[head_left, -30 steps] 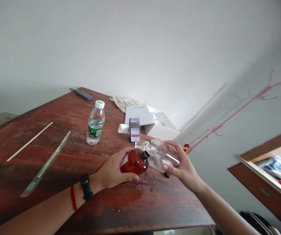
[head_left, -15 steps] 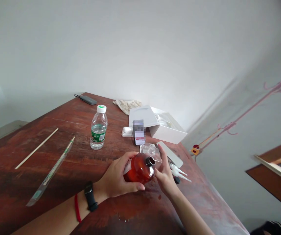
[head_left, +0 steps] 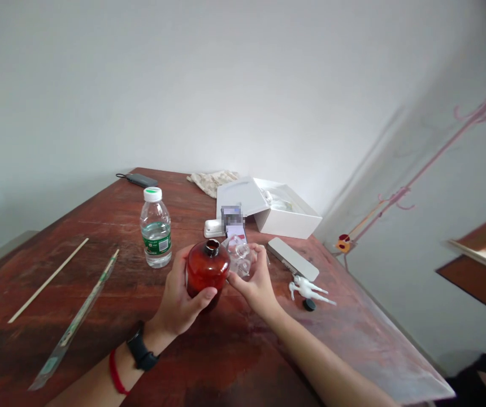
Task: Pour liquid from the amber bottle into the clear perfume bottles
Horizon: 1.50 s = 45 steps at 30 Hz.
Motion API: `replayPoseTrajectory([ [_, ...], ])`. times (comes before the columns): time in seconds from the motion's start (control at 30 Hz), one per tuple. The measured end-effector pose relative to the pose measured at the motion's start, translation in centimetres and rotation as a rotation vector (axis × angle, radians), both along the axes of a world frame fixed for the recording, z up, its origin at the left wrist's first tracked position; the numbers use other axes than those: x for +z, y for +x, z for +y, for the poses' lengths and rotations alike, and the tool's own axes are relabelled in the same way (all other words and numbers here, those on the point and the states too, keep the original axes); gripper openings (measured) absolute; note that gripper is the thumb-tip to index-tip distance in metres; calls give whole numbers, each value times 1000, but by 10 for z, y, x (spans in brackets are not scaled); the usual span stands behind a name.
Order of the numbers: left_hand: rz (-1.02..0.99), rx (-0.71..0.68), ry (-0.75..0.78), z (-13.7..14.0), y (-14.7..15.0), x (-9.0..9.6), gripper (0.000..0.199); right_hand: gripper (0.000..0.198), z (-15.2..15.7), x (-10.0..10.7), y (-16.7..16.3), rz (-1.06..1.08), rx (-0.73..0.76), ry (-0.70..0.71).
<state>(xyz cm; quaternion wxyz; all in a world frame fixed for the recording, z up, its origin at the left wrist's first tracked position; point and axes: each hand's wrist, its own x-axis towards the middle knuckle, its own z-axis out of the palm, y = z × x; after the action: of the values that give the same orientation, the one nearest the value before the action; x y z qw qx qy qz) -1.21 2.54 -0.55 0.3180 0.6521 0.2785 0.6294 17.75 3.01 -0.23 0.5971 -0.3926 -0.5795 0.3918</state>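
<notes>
My left hand (head_left: 181,299) is wrapped round an amber bottle (head_left: 207,268), which stands upright with its dark neck uncapped. Beside it, my right hand (head_left: 257,282) pinches a clear plastic piece (head_left: 239,257) with rounded hollows; its exact kind does not show. The clear piece is close against the bottle's right side, and I cannot tell whether they touch. A small black cap (head_left: 309,304) lies to the right of my right hand, next to white nozzle-like pieces (head_left: 308,286).
A water bottle (head_left: 156,229) stands left of my hands, with a bare chopstick (head_left: 50,280) and wrapped chopsticks (head_left: 77,319) farther left. Behind are a phone (head_left: 235,232), an open white box (head_left: 289,217), a cloth (head_left: 213,182) and a grey flat case (head_left: 294,259).
The amber bottle has gone from tilted towards my right hand to upright, and shifted left. My right hand has moved left with the clear piece. The view has turned slightly.
</notes>
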Motion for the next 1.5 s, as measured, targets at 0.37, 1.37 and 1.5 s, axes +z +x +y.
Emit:
replayPoseTrajectory([
  [0.37,90,185,-10,7,-3,-7,68,74,2,9,36,-133,88,40],
  [1.37,-31,379,-121,28,-3,-11,61,89,-14,-6,21,-541,521,86],
  [1.5,-18,349,-123,26,-2,-10,64,88,-12,-7,21,-544,500,132],
])
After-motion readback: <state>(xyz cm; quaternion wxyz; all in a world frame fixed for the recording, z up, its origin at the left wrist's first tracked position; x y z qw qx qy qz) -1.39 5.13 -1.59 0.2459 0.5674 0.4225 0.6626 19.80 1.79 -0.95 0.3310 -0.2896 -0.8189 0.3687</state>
